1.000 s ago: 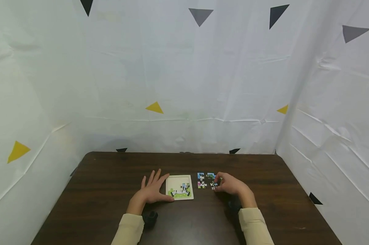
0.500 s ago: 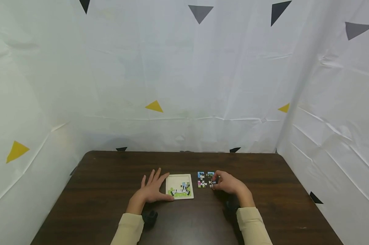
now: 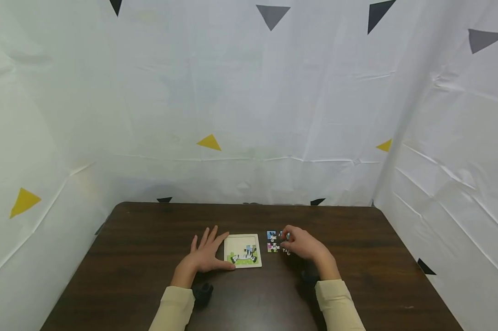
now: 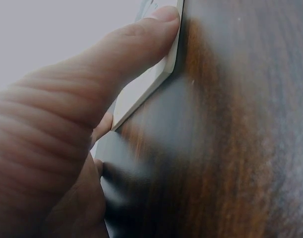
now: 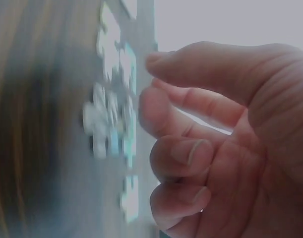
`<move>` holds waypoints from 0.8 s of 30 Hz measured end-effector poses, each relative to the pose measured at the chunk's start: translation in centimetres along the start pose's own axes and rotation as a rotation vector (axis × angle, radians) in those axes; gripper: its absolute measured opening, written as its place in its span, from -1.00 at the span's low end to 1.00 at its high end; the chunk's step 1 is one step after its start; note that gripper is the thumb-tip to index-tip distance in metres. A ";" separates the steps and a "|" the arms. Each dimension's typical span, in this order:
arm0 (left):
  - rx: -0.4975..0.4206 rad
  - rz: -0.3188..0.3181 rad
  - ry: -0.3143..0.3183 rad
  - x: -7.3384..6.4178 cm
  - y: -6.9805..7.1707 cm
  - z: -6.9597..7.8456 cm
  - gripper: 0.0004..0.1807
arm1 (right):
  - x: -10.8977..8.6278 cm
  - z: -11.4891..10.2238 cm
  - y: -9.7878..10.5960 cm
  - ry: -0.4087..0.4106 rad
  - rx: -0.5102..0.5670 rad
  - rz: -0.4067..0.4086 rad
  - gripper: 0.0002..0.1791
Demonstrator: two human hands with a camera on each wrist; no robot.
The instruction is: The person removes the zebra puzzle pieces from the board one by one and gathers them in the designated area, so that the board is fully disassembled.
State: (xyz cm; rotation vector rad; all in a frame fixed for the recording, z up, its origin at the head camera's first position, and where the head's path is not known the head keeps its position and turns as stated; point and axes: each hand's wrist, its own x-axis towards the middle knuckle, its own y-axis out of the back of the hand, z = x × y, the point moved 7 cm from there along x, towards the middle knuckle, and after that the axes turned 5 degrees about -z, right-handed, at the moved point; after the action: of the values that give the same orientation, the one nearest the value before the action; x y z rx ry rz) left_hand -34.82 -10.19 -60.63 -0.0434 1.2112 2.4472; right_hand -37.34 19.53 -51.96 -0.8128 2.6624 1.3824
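On the dark-brown wooden surface (image 3: pixel 249 299), our left hand (image 3: pixel 205 258), fingers straight, touches the square pale-wood puzzle tray (image 3: pixel 240 242); whether our right hand (image 3: pixel 303 244), fingers bent, grasps anything we cannot tell. Dipping low could scatter the colourful jigsaw pieces (image 3: pixel 271 236) beneath.

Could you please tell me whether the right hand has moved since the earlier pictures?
Yes; the right hand has shifted left, nearer the puzzle tray.

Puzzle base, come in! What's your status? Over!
Left hand touching puzzle tray. Right hand close by loose pieces, no grip seen. Puzzle tray partly filled. Right hand hides some loose pieces.
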 end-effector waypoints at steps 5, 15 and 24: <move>-0.004 -0.007 0.008 -0.1 0.2 0.1 0.33 | 1.2 -2.8 -2.1 0.082 -0.030 -0.030 -0.68; -0.002 -0.045 0.011 -0.3 0.1 0.4 0.33 | 2.4 -6.3 -5.4 0.164 -0.077 -0.119 -0.67; -0.013 -0.036 -0.001 -0.3 0.0 0.6 0.33 | 2.8 -6.2 -6.3 0.136 -0.066 -0.151 -0.71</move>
State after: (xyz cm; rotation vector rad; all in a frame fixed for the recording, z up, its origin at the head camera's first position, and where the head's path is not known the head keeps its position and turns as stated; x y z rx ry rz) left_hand -34.42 -9.79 -60.19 -0.0675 1.1834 2.4237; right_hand -35.54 10.61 -53.64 -1.1280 2.5978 1.4333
